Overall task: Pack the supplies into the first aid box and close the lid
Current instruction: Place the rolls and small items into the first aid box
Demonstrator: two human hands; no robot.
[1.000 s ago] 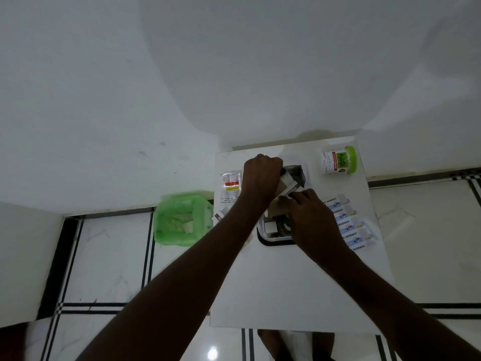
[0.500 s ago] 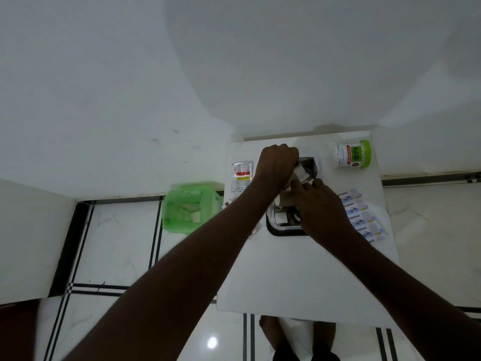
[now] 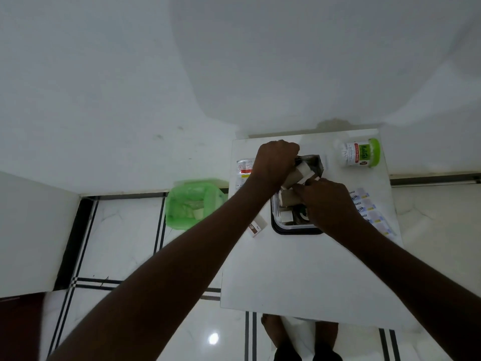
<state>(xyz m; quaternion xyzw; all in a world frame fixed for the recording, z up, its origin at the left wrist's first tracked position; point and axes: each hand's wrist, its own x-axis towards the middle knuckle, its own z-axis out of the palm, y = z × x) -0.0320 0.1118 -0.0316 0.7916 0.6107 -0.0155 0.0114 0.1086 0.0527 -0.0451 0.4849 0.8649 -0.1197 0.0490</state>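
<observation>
Left hand (image 3: 274, 162) and right hand (image 3: 329, 204) curled, fingertips nearly touching.

White table (image 3: 307, 269), open first aid box (image 3: 294, 230), cotton swab jar (image 3: 358, 153), bandage strips (image 3: 369, 212), sachet (image 3: 244, 169), small carton (image 3: 257, 225)

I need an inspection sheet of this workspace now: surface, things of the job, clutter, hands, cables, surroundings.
Surface: white table, near part bare.
Job's things: open first aid box with items inside; cotton swab jar lying far right; bandage strips in a row at right; sachet and small carton at left.
Clutter: nothing seen.
Hands: left hand and right hand both grip a white pack above the box.
Cables: nothing seen.
Surroundings: green-lined bin on tiled floor, left of table; white wall behind.
</observation>
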